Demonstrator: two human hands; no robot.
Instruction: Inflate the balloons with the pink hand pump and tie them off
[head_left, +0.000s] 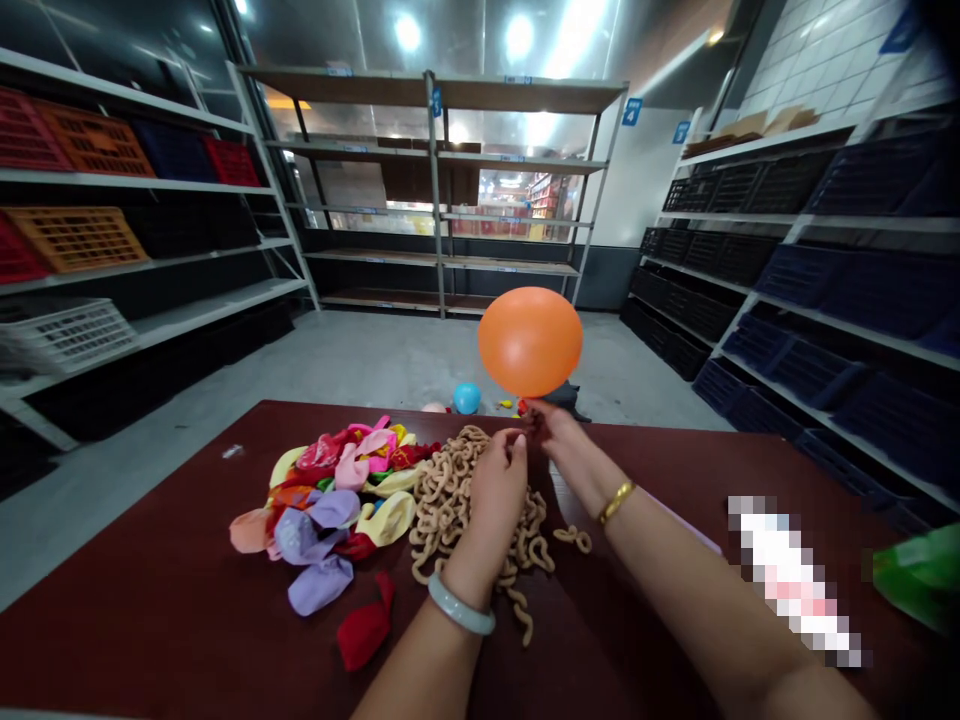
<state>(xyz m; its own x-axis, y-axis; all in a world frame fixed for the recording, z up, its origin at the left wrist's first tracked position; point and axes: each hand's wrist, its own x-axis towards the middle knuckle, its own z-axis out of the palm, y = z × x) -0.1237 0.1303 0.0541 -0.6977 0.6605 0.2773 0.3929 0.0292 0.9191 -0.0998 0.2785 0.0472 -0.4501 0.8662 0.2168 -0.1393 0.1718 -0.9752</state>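
Note:
An inflated orange balloon (530, 342) stands upright above the far edge of the dark red table. My right hand (551, 428), with a gold bracelet at the wrist, pinches it at its neck. Close beside it, my left hand (501, 475) is closed with fingertips together; whatever they hold, if anything, is hidden. A pale bangle circles that wrist. Beneath the left hand lies a heap of tan curly pieces (442, 490), partly covered by it. To the left spreads a pile of limp, uninflated balloons (330, 510) in several colours. One red uninflated balloon (365, 625) lies apart, nearer me.
The table (187, 600) fills the foreground. At its right are a blurred-out white item (795, 580) and a green bag (919, 575). A small blue balloon (466, 398) shows beyond the far edge. Shelves with crates (75, 335) line both sides; a rack (435, 190) stands behind.

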